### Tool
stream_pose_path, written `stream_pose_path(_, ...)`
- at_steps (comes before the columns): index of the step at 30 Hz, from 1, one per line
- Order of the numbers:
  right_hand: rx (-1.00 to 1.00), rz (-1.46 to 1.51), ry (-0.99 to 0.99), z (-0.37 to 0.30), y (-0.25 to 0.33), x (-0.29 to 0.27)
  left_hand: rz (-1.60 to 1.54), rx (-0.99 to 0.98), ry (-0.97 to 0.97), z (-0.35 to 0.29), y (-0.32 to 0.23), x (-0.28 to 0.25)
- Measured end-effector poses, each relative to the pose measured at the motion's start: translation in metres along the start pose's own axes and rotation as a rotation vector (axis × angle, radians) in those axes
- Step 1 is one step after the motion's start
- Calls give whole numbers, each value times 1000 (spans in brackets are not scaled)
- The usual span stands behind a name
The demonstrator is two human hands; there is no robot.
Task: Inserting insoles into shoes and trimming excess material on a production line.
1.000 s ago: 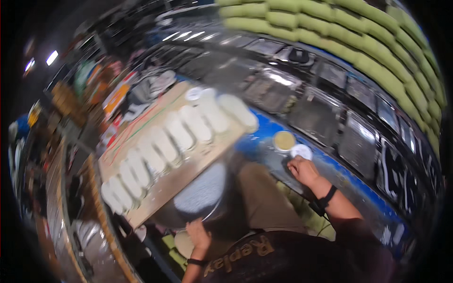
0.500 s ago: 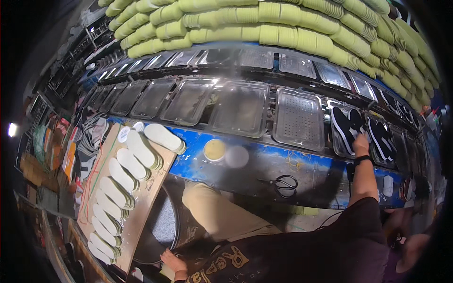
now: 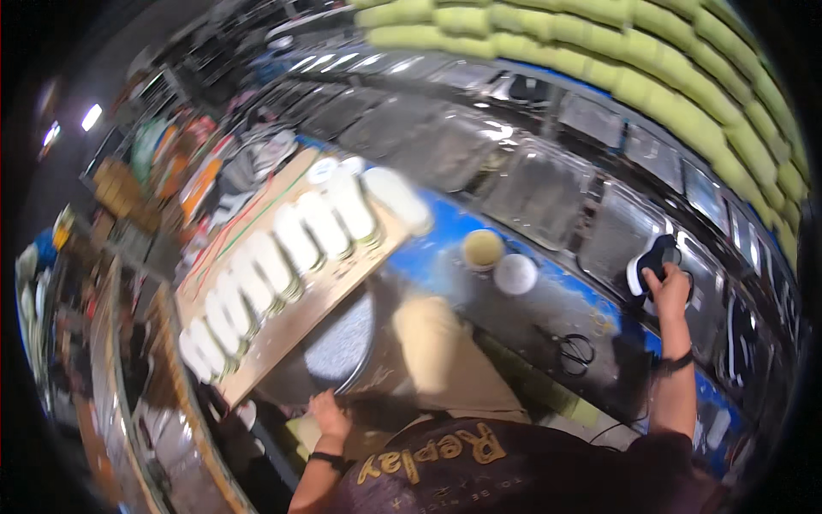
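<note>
My right hand [image 3: 670, 289] is closed on a black shoe [image 3: 658, 254] with a white sole edge, above the metal trays at the right; part of another dark shape beside it is blurred. My left hand [image 3: 330, 415] is low, by the rim of a round tub [image 3: 374, 343] holding something grey and speckled. Its fingers look loosely stretched with nothing seen in them, though motion smears them. Left of the tub, a wooden board [image 3: 257, 381] carries rows of stacked pale insoles [image 3: 300, 236].
Black-handled scissors [image 3: 575, 354], a yellowish round container [image 3: 482, 249] and a white round one [image 3: 515, 274] sit on the worn blue bench [image 3: 428, 257]. Metal trays [image 3: 539, 184] line the racks beyond. Stacks of yellow-green insoles [image 3: 599, 51] rise behind. More black shoes [image 3: 738, 338] lie far right.
The view has swung, so the board and bench appear farther right and higher. My right hand has lifted a black shoe from its tray. My left hand stays by the tub.
</note>
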State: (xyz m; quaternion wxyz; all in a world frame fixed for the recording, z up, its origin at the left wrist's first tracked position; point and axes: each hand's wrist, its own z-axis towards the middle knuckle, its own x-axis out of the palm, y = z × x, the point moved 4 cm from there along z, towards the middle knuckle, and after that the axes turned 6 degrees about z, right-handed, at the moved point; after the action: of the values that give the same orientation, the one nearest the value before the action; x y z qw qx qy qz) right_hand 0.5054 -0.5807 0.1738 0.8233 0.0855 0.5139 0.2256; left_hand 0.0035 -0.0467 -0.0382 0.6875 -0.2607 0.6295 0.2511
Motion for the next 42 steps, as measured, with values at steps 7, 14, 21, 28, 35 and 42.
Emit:
stream_pose_path(7,-765,587,337,-89,238,93,-501,54,-254,9,-36,-75)
stream_pose_path(14,-1524,1021,451,-232,446,131,-1573,-242,13,1,-55,-90)
stream_pose_path(21,-1200,1116,1134,-292,480,123,-1593,-526,-123,-45,17,-102)
stream_pose_path(28,-927,1027,916,-240,433,147,-2063,-343,142,4,-35,-139)
stream_pose_path(35,-792,907,786,-175,378,128,-2230,-708,313,40,-83,-49)
stream_pose_path(42,-521,355,694,-114,213,146,-2283,-962,487,5,-72,-49)
